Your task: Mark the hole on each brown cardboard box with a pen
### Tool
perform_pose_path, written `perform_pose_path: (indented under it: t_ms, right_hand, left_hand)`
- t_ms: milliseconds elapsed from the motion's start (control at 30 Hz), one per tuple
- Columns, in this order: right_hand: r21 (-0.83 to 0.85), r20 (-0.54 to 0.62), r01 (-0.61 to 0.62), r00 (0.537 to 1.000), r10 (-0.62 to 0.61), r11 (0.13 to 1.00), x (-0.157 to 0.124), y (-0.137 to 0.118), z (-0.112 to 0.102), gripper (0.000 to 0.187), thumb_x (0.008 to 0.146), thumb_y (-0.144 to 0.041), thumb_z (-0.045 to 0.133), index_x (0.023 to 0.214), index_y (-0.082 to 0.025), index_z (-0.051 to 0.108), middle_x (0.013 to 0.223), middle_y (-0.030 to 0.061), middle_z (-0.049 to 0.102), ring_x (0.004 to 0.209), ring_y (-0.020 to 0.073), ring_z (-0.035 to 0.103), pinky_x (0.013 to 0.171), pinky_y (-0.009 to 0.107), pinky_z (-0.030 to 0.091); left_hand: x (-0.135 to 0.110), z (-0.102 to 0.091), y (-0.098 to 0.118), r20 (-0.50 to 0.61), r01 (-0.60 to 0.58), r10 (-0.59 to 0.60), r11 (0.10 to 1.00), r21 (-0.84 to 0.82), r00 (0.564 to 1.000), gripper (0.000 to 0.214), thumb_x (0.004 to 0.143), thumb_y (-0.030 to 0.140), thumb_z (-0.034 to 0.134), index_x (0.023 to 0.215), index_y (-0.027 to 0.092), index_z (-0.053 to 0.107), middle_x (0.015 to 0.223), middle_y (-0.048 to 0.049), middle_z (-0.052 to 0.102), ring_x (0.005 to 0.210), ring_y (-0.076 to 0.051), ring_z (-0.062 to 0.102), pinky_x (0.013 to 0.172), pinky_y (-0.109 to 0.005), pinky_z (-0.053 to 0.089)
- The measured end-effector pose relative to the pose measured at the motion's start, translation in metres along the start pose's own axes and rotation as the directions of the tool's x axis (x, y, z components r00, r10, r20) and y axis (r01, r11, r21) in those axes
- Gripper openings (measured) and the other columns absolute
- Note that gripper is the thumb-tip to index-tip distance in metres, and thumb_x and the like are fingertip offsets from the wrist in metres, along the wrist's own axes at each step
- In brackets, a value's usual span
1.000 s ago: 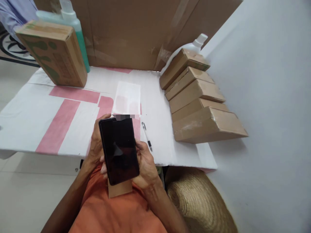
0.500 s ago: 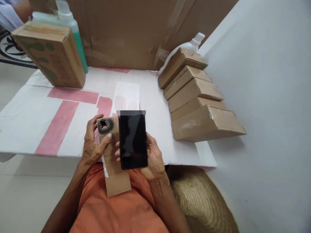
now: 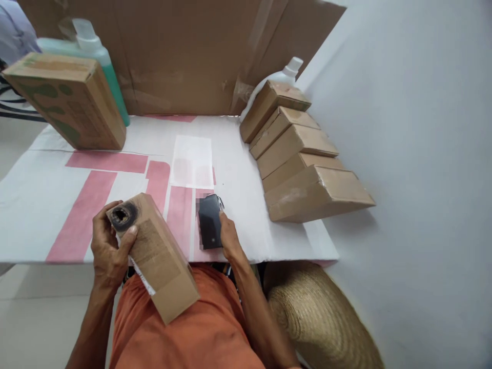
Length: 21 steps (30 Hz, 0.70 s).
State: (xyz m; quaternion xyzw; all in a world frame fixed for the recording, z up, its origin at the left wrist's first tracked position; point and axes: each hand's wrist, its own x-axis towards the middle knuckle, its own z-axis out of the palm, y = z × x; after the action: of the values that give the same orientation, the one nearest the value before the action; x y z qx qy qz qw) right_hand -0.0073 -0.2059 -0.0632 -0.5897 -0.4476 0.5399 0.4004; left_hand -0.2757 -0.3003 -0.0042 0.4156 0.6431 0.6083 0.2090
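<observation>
While seated at table point(image 3: 57, 205), grips box point(image 3: 156, 256) with left hand point(image 3: 109, 246), fingers wrapped tight round its upper end, thumb beside a dark-ringed hole. Holds box tilted, clear of table: upper end above near edge, lower end over orange lap. Touches phone point(image 3: 210, 225) with right hand point(image 3: 228, 238), fingers together along its right edge; cannot tell whether pinching or just resting. Phone flat, dark, on pink stripe near front edge of table, just right of box, not touching it. Just beyond phone: white sheet point(image 3: 192, 161), flat. Right side of table: five flat cartons point(image 3: 303, 164), leaning on each other like tiles, well apart from phone. Behind cartons: white bottle point(image 3: 284, 74). Back left: big carton point(image 3: 65, 100), tilted, green bottle point(image 3: 102, 66) right behind it. Along back edge: cardboard wall point(image 3: 184, 51). Below right, beside lap: straw hat point(image 3: 319, 318).
</observation>
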Motion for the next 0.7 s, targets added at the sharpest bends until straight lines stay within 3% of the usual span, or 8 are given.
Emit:
perform_pose_path:
  t_ms: [133, 233, 367, 467, 600, 700]
  right_hand:
    - [-0.218, -0.099, -0.007, 0.995, -0.015, 0.976, 0.004, 0.007, -0.019, 0.046, 0.093, -0.059, 0.055, 0.061, -0.029, 0.040, 0.056, -0.0062, 0.036, 0.062, 0.0168, 0.039, 0.058, 0.031, 0.028]
    - [-0.321, -0.112, 0.006, 0.993, -0.044, 0.947, 0.006, 0.005, -0.030, 0.040, 0.090, -0.054, 0.050, 0.062, -0.029, 0.035, 0.058, -0.0069, 0.032, 0.062, 0.0154, 0.033, 0.059, 0.031, 0.021]
    - [-0.415, -0.134, 0.034, 0.986, -0.098, 0.909, 0.008, 0.003, -0.034, 0.037, 0.090, -0.054, 0.042, 0.064, -0.030, 0.034, 0.058, -0.0067, 0.033, 0.061, 0.0167, 0.034, 0.060, 0.032, 0.024]
    - [-0.482, -0.159, 0.063, 0.975, -0.158, 0.874, 0.009, 0.001, -0.039, 0.036, 0.093, -0.054, 0.039, 0.067, -0.030, 0.041, 0.061, -0.0038, 0.044, 0.064, 0.0197, 0.041, 0.064, 0.034, 0.030]
    - [-0.555, -0.179, 0.082, 0.960, -0.216, 0.828, 0.011, -0.002, -0.050, 0.035, 0.093, -0.055, 0.044, 0.084, -0.026, 0.062, 0.078, 0.0066, 0.067, 0.078, 0.0267, 0.058, 0.077, 0.038, 0.043]
    - [-0.605, -0.175, 0.089, 0.955, -0.241, 0.791, 0.011, 0.000, -0.057, 0.040, 0.092, -0.051, 0.050, 0.100, -0.019, 0.072, 0.095, 0.0151, 0.074, 0.092, 0.0320, 0.065, 0.091, 0.046, 0.050]
  left_hand:
    - [0.003, 0.003, -0.001, -0.005, -0.013, 0.013, 1.000, 0.008, 1.000, 0.067, 0.086, 0.045, 0.085, 0.143, 0.021, 0.061, 0.146, -0.0140, 0.065, 0.132, -0.030, 0.066, 0.112, -0.043, 0.055]
    - [0.005, 0.005, 0.000, 0.003, -0.003, 0.003, 1.000, 0.017, 1.000, 0.067, 0.085, 0.047, 0.084, 0.143, 0.021, 0.060, 0.144, -0.0144, 0.066, 0.129, -0.029, 0.067, 0.112, -0.043, 0.055]
    - [0.004, 0.006, 0.001, 0.010, 0.003, -0.003, 0.999, 0.032, 1.000, 0.068, 0.086, 0.048, 0.082, 0.143, 0.021, 0.059, 0.143, -0.0142, 0.066, 0.126, -0.028, 0.068, 0.111, -0.042, 0.056]
    - [0.003, 0.005, 0.001, 0.007, 0.002, -0.002, 0.999, 0.052, 1.000, 0.067, 0.087, 0.050, 0.081, 0.143, 0.021, 0.058, 0.143, -0.0140, 0.065, 0.128, -0.029, 0.067, 0.111, -0.042, 0.056]
    - [0.001, 0.006, -0.002, 0.007, 0.015, -0.016, 0.999, 0.042, 1.000, 0.068, 0.088, 0.051, 0.081, 0.144, 0.021, 0.058, 0.147, -0.0152, 0.063, 0.132, -0.030, 0.066, 0.114, -0.044, 0.055]
    - [0.001, 0.009, -0.004, 0.010, 0.007, -0.008, 0.999, 0.036, 1.000, 0.071, 0.088, 0.052, 0.081, 0.147, 0.021, 0.058, 0.149, -0.0157, 0.064, 0.132, -0.031, 0.067, 0.116, -0.046, 0.054]
